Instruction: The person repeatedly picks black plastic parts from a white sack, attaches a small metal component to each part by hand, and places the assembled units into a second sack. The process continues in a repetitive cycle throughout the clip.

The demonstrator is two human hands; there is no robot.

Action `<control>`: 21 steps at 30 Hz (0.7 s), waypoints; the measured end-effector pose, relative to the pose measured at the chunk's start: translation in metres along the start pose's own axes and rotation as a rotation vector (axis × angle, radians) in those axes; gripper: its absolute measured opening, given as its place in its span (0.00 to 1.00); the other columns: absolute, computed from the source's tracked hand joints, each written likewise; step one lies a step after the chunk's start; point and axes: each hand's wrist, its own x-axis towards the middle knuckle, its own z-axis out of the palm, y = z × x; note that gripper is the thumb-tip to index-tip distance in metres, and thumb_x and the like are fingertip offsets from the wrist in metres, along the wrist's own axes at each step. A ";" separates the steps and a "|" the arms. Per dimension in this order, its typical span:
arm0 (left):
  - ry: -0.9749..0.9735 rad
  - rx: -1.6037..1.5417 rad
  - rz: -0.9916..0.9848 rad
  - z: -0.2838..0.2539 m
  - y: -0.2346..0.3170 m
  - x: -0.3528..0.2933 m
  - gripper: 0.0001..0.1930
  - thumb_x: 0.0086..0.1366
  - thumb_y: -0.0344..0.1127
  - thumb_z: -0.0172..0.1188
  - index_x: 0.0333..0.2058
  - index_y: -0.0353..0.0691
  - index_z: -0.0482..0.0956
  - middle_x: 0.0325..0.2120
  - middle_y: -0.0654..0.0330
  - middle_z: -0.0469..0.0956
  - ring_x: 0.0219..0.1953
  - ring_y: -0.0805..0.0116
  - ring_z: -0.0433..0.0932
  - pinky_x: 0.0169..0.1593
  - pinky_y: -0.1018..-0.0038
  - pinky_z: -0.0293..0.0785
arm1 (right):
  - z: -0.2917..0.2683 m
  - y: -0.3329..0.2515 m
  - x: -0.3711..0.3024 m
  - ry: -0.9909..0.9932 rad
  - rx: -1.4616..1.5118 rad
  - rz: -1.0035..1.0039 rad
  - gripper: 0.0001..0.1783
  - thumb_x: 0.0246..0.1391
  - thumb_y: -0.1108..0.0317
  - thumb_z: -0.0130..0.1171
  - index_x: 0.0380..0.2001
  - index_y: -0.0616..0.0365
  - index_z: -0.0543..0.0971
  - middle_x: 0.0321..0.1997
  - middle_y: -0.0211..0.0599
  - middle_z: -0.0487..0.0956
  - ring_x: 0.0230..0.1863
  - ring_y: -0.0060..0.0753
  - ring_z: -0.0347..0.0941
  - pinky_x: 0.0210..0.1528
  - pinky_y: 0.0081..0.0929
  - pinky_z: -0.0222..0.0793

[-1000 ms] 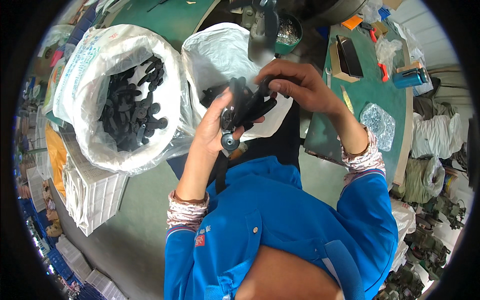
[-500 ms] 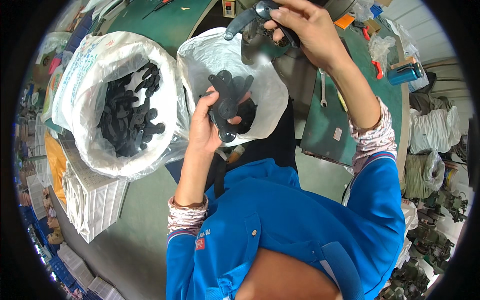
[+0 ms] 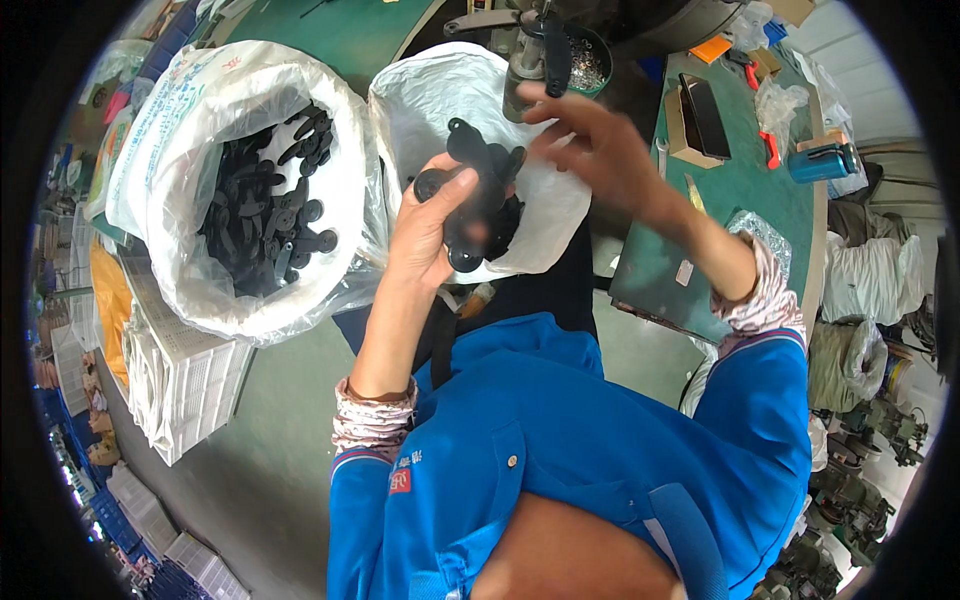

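We logged: left hand (image 3: 420, 235), grip closed round several black parts (image 3: 478, 195); right hand (image 3: 612, 155), grip loosely spread, seemingly empty; left sack (image 3: 348, 120), loose pieces (image 3: 240, 205), completion unclear.

Smooth black parts (image 3: 482, 190), crinkled plastic sack (image 3: 182, 175)

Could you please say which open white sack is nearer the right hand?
The smaller round white sack, near the right hand; the printed white sack stands farther left.

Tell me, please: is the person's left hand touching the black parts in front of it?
Touching. The head view shows it: the left hand grips the black parts, with its thumb pressed over them.
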 end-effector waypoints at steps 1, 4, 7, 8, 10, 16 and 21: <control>0.007 0.022 -0.011 -0.004 -0.003 0.002 0.12 0.61 0.31 0.61 0.42 0.37 0.73 0.34 0.53 0.78 0.30 0.67 0.80 0.20 0.82 0.76 | 0.006 -0.013 -0.011 -0.002 -0.137 -0.200 0.27 0.47 0.71 0.65 0.53 0.47 0.75 0.55 0.38 0.70 0.50 0.37 0.72 0.44 0.30 0.72; 0.011 0.060 -0.038 -0.006 -0.009 0.002 0.09 0.62 0.35 0.61 0.39 0.41 0.74 0.27 0.59 0.78 0.21 0.74 0.78 0.15 0.83 0.72 | 0.011 -0.013 -0.014 -0.080 -0.582 -0.628 0.28 0.41 0.73 0.65 0.50 0.44 0.76 0.61 0.36 0.66 0.58 0.43 0.66 0.53 0.36 0.66; 0.006 -0.002 -0.103 0.001 -0.006 -0.002 0.11 0.63 0.38 0.60 0.39 0.40 0.72 0.28 0.57 0.77 0.20 0.69 0.78 0.13 0.82 0.71 | 0.012 -0.013 -0.015 -0.037 -0.452 -0.697 0.25 0.40 0.77 0.62 0.46 0.50 0.76 0.59 0.38 0.68 0.57 0.46 0.66 0.55 0.37 0.64; -0.003 0.002 -0.098 0.007 -0.005 -0.004 0.11 0.63 0.38 0.59 0.39 0.40 0.72 0.28 0.56 0.77 0.20 0.67 0.78 0.13 0.81 0.71 | 0.011 -0.016 -0.014 -0.033 -0.428 -0.716 0.23 0.42 0.78 0.61 0.46 0.52 0.76 0.58 0.39 0.69 0.56 0.46 0.68 0.53 0.36 0.66; -0.025 0.002 -0.098 0.012 -0.004 -0.006 0.12 0.64 0.39 0.59 0.40 0.39 0.71 0.30 0.54 0.77 0.21 0.63 0.79 0.13 0.81 0.72 | 0.005 -0.029 -0.013 0.065 -0.181 -0.613 0.18 0.49 0.78 0.57 0.46 0.55 0.74 0.52 0.37 0.73 0.50 0.40 0.72 0.47 0.30 0.69; -0.086 -0.076 -0.191 0.014 -0.002 -0.012 0.17 0.65 0.43 0.55 0.46 0.36 0.70 0.34 0.51 0.76 0.22 0.62 0.79 0.14 0.81 0.73 | -0.017 -0.029 0.003 -0.186 0.324 -0.193 0.13 0.66 0.69 0.43 0.49 0.61 0.72 0.41 0.32 0.73 0.36 0.18 0.71 0.35 0.18 0.70; -0.243 -0.050 -0.270 0.021 0.004 -0.016 0.22 0.67 0.44 0.51 0.49 0.28 0.68 0.38 0.47 0.76 0.22 0.65 0.80 0.13 0.84 0.73 | -0.009 -0.019 0.003 -0.419 0.419 0.003 0.16 0.64 0.63 0.49 0.49 0.61 0.74 0.35 0.32 0.76 0.29 0.16 0.71 0.31 0.15 0.68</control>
